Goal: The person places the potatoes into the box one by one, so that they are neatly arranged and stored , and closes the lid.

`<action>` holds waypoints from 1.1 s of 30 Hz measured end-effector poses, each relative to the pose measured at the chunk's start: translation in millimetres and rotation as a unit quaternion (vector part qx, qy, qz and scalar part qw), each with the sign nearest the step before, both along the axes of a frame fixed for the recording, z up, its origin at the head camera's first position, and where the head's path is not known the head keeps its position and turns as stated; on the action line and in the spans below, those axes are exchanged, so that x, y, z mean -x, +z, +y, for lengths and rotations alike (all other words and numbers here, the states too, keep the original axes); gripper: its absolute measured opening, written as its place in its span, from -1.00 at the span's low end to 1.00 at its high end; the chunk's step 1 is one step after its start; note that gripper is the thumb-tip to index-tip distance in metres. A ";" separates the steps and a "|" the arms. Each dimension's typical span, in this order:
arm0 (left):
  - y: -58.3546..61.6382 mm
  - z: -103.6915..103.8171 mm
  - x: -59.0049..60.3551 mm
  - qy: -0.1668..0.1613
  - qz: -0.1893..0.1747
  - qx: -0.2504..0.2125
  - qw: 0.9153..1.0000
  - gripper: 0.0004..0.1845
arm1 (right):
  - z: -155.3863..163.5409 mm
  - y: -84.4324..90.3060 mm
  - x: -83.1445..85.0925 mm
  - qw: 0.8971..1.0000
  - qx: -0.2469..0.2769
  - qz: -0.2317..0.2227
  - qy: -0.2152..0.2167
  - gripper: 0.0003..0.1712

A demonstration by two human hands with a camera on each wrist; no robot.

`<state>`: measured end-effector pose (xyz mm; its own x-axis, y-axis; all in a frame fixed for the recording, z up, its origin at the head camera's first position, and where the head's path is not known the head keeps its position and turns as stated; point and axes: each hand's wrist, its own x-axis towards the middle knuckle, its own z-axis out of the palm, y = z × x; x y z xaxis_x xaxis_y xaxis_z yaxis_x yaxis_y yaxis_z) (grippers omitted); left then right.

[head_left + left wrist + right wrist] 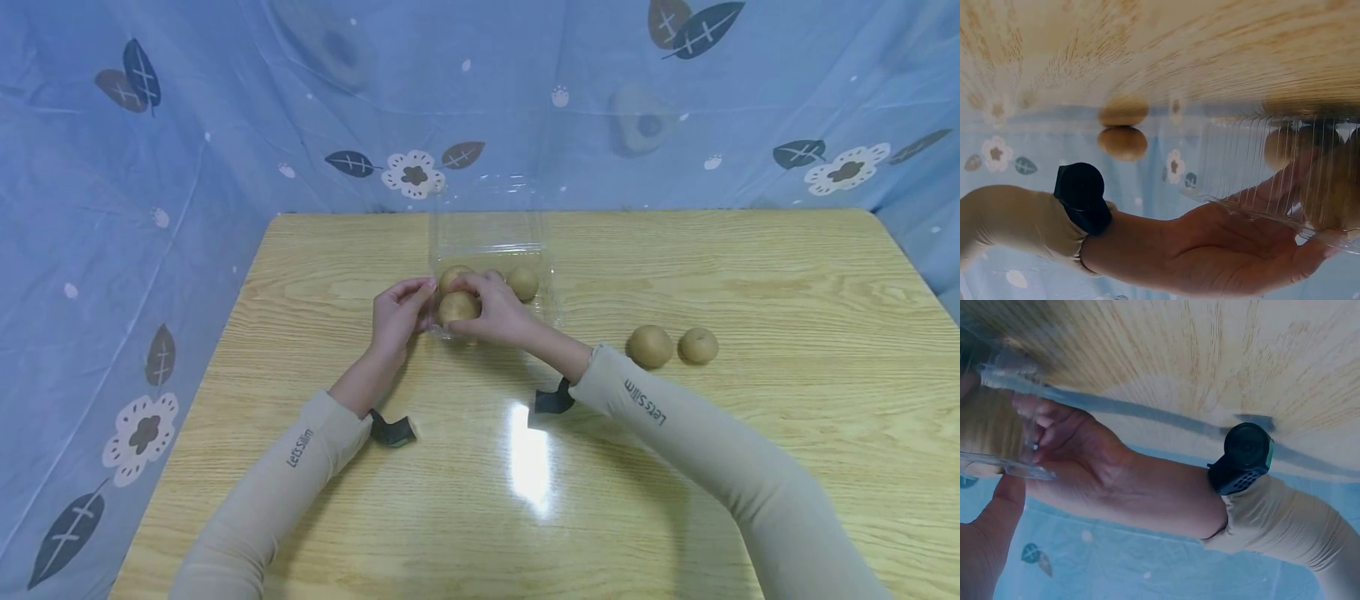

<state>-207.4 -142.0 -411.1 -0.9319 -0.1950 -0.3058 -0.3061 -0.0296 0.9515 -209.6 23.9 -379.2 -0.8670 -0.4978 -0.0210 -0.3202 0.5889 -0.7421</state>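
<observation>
We had the right hand (pixel 497 315) curled over a brown kiwi (pixel 457 307), grasping it just inside the near edge of the clear plastic box (pixel 491 242), while the left hand (pixel 397 317) pinched that same near edge with fingertips and thumb, beside the right one. Beyond the right hand's knuckles two more kiwis (pixel 522 282) already sat in the box, one mostly hidden behind the fingers. Out past the right forearm two loose kiwis (pixel 650 346) lay on the bench (pixel 787 275), close together and well clear of both hands. We judged the thin box the weak point: it looked light and flexible, so a downward push from the right hand could have tipped or skidded it if the left pinch slackened. The fruit was round, so a release on the rim instead of inside might have let it roll back toward us across the bench.
</observation>
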 end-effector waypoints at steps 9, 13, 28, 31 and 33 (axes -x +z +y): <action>-2.1 -0.9 -0.4 0.001 0.006 0.009 1.000 -0.73 | 1.9 -2.1 0.1 0.998 0.045 -0.034 0.016 -0.46; -2.0 -1.1 -0.7 0.000 0.007 0.004 1.000 -0.73 | 3.7 -1.7 1.4 0.996 0.077 -0.052 -0.014 -0.49; 0.5 -1.6 0.6 -0.009 0.008 -0.009 1.000 -0.70 | 4.7 -1.7 3.0 0.996 0.074 -0.019 -0.035 -0.62; -0.3 -1.7 1.2 -0.008 0.007 -0.011 1.000 -0.71 | 4.0 -3.1 2.6 0.998 0.053 0.006 -0.040 -0.62; -0.4 -1.6 1.1 -0.009 0.005 -0.011 1.000 -0.71 | 3.5 -3.9 2.2 0.998 0.041 0.021 -0.041 -0.62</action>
